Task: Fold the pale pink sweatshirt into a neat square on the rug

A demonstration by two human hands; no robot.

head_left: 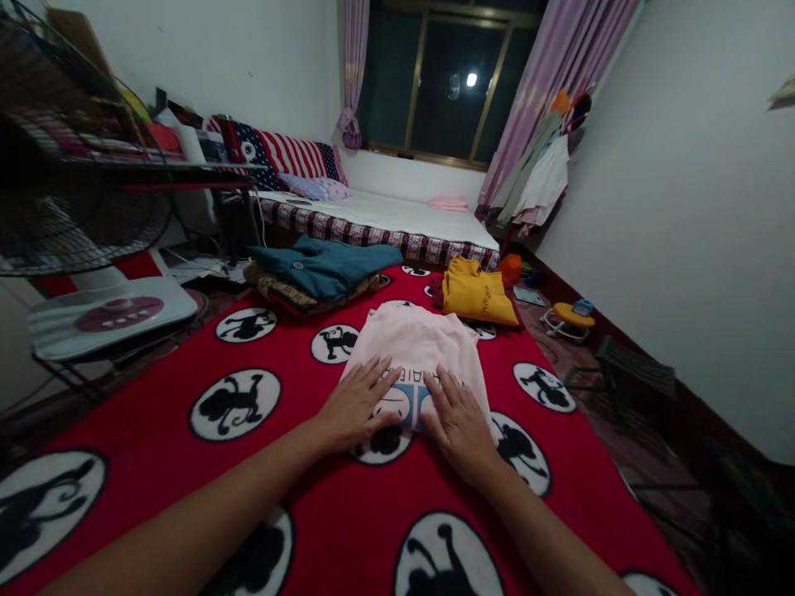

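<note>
A pale pink shirt (416,335) with dark lettering and a blue printed picture lies folded on the red blanket (310,488), which is patterned with black monkeys in white ovals. My left hand (357,403) rests flat over the shirt's near left part, fingers stretched out. On the near right part lies my right hand (458,420), also flat with its fingers apart. Both hands partly cover the print. Neither one grips the fabric.
Folded teal clothing (329,265) tops a pile at the far left of the blanket. A yellow garment (478,291) lies far right. Beyond stands a bed (385,215). A fan (80,190) is at left, a yellow stool (570,314) and a dark green folding stool (637,368) at right.
</note>
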